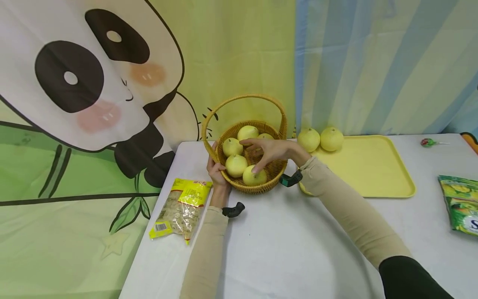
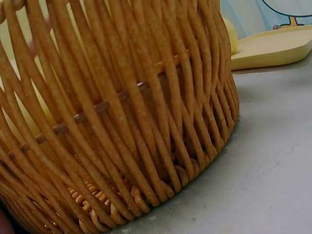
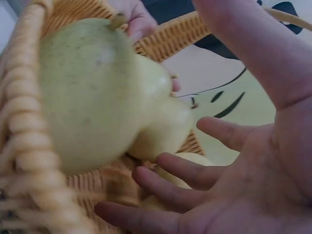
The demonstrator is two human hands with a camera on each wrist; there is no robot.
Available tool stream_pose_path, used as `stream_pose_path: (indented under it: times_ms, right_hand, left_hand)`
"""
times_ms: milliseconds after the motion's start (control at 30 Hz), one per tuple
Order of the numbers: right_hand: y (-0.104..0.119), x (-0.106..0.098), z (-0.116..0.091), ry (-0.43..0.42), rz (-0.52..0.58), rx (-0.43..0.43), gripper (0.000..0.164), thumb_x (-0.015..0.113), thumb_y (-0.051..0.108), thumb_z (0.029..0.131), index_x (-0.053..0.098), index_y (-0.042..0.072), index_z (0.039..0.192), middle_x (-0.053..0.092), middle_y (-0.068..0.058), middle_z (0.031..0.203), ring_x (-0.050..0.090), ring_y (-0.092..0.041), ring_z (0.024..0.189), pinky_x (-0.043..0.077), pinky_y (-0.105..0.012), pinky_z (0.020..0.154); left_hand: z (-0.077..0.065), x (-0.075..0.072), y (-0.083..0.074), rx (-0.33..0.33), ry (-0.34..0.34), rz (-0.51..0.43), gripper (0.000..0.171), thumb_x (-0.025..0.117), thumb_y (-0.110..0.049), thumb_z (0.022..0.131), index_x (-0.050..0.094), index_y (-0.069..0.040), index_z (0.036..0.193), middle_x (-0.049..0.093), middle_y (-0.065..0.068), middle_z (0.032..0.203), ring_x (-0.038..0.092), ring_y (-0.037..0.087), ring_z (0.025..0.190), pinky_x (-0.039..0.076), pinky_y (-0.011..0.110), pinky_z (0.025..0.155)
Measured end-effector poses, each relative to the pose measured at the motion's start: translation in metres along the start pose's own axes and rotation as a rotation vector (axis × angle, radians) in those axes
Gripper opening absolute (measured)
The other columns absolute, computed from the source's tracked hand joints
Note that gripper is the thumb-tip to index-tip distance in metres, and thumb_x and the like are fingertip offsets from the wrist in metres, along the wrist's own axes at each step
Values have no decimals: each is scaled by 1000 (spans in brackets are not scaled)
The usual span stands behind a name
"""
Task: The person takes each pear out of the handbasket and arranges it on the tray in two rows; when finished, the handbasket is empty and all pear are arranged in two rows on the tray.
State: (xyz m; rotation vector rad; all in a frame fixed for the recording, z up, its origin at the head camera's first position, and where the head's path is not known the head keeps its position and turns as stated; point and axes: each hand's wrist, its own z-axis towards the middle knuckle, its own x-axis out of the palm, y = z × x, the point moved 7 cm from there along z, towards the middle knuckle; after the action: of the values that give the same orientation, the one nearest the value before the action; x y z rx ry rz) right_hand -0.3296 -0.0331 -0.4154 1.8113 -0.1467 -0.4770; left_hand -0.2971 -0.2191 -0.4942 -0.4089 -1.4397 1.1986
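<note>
A wicker basket [image 1: 257, 189] with a tall hooped handle holds several pale yellow-green pears [image 1: 235, 166]. My left hand [image 1: 216, 170] grips the basket's left side near the foot of the handle. Over the basket, my right hand [image 1: 274, 150] has its fingers spread and holds nothing. Its thumb is close to the front pear [image 1: 254, 176]; the right wrist view shows a gap between this pear [image 3: 87, 97] and the palm. The left wrist view is mostly filled by the woven wall [image 2: 122, 107].
Two more pears [image 1: 331, 139] are by the left end of a yellow tray [image 1: 373, 166]. A clear-and-yellow food packet [image 1: 183, 207] lies left of the basket. At the right are a wrapped lollipop [image 1: 428, 142] and a green bag [image 1: 463, 203]. Printed curtains [image 1: 242, 54] hang behind the table.
</note>
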Motion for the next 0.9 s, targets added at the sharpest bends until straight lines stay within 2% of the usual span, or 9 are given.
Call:
stream_pose_path:
  times_ms: [100,200,333,500,633,700,800,900]
  right_hand:
    - [-6,9,7,39,9,5,121,92,18,82,11,12,171,13,-20,177,20,-47,161,27,-61,127]
    - [-10,16,10,56,-32,22,122,93,20,81,11,13,172,13,-17,177,19,-41,162,26,-58,128]
    - [-13,19,12,32,-90,55,125,95,23,78,14,15,171,16,-14,176,17,-37,163,27,-55,128]
    - [-12,18,9,-13,-83,60,122,95,21,78,16,15,171,24,-18,172,27,-39,159,34,-56,124]
    - [-15,12,6,-82,-18,76,114,90,20,83,16,11,169,41,-24,162,42,-40,152,39,-53,122]
    - [-15,7,4,-136,2,95,109,88,24,86,18,8,168,50,-27,155,50,-38,146,40,-51,121]
    - [-14,-1,0,-232,13,115,96,82,36,91,28,6,164,47,-26,157,52,-35,141,39,-51,120]
    - [-7,-9,-3,-309,10,82,70,72,44,98,48,5,151,51,-19,149,54,-29,129,46,-46,111]
  left_hand:
    - [-1,-1,0,0,-4,4,93,32,5,71,47,-12,161,49,6,164,42,23,154,28,44,128]
    - [-1,-1,0,7,-5,2,92,32,5,72,47,-12,161,49,6,164,42,24,154,28,45,128]
    - [-1,1,-1,10,1,-2,91,32,5,73,47,-12,161,48,7,164,42,25,153,29,45,127]
    - [0,2,-1,4,-7,-4,92,32,5,71,47,-11,161,48,8,164,42,24,154,29,44,127]
    - [0,3,-1,-7,-6,-14,94,30,4,69,44,-8,161,48,9,165,42,25,154,29,42,127]
    - [0,3,-1,-13,-7,-18,95,30,4,68,44,-7,161,48,9,165,42,24,154,29,41,128]
    - [0,3,-1,-10,-9,-20,95,30,4,68,43,-6,161,49,9,164,43,24,153,30,41,127]
    - [1,3,-1,-8,-9,-22,95,31,3,68,43,-6,161,49,8,164,44,24,153,30,42,128]
